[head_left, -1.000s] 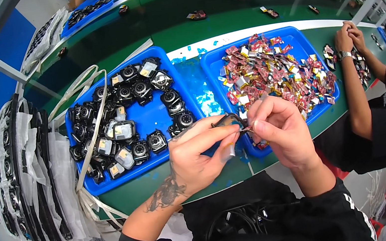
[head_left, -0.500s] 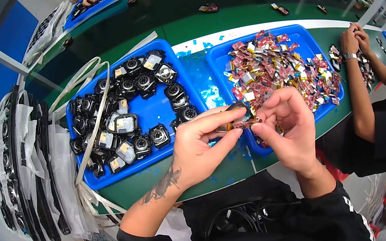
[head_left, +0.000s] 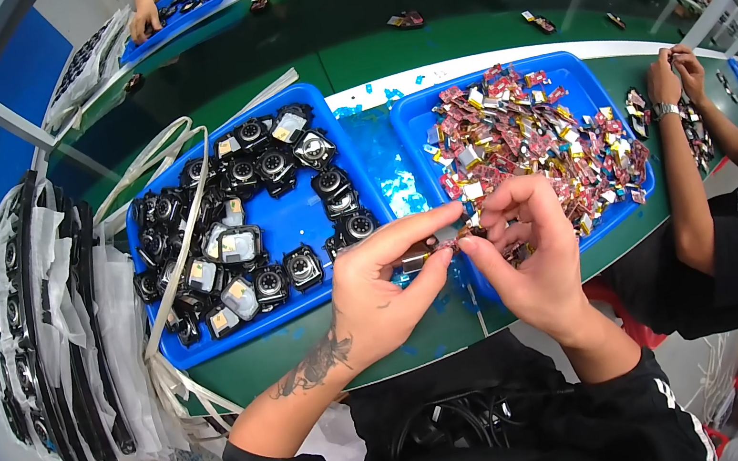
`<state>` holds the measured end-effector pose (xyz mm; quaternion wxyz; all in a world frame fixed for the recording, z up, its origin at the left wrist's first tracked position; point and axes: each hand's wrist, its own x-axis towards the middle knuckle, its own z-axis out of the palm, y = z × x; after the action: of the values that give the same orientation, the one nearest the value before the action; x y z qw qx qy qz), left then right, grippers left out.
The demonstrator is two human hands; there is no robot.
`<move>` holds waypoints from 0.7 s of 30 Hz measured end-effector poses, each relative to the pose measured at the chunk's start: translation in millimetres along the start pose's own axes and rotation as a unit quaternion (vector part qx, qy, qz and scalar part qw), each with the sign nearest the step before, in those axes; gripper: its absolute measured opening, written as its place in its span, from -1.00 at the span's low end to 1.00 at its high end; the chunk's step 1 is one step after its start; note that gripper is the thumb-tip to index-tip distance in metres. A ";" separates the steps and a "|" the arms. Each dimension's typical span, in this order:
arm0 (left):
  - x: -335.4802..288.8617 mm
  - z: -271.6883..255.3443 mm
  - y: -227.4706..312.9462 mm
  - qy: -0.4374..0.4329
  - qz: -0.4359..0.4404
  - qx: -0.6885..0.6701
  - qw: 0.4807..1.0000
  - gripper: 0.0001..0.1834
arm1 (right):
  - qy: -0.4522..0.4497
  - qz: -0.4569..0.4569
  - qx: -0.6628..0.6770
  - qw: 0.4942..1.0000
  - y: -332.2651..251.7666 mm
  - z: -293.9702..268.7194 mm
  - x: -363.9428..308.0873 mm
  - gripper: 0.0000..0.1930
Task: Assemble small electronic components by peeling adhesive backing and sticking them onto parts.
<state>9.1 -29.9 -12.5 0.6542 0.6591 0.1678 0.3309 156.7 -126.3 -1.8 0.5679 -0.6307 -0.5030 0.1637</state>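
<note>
My left hand (head_left: 383, 291) grips a small dark watch case (head_left: 417, 257) with a shiny metallic side, between thumb and fingers. At its right end, my right hand (head_left: 533, 262) pinches a small reddish circuit piece (head_left: 450, 244) between thumb and forefinger. The fingertips of both hands nearly meet, and they partly hide how the two pieces join. Behind my right hand, a blue tray (head_left: 591, 79) holds a heap of small red circuit boards (head_left: 509, 136) with yellow and silvery bits. Left of my hands, another blue tray (head_left: 294, 213) contains several black watch cases (head_left: 276, 161).
A white strap (head_left: 186, 235) crosses the left tray. Stacked trays in plastic wrap (head_left: 50, 320) stand at far left. Beyond runs a green conveyor (head_left: 338, 33) carrying scattered parts (head_left: 405, 20). At right, a co-worker's hands (head_left: 677, 71) work beside more parts. Another person's hand (head_left: 145, 20) reaches into a far tray.
Both my hands have shifted slightly left, and the held case has turned, showing its metallic side. The far person's hand at upper left has moved down and left.
</note>
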 end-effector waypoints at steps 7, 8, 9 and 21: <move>-1.2 0.5 -1.7 0.043 0.010 0.001 0.999 -0.53 | -0.047 0.049 0.040 0.997 -1.2 8.8 6.2 -0.68; -1.3 1.9 -1.2 0.051 -0.003 -0.028 0.998 -0.52 | -0.063 0.061 0.040 0.995 -1.5 7.6 8.2 -0.68; -1.2 3.8 -1.6 0.060 0.003 -0.016 0.998 -0.50 | -0.072 0.051 0.010 0.996 -2.7 7.3 10.7 -0.67; -67.0 -29.9 151.6 0.083 0.476 0.280 0.829 -0.80 | -0.143 0.172 -0.192 0.956 90.6 39.5 243.1 -0.44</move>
<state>-91.2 -64.5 118.3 0.1862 0.7825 -0.0281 0.5934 273.7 108.7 -4.8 0.3219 -0.7747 -0.4846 0.2478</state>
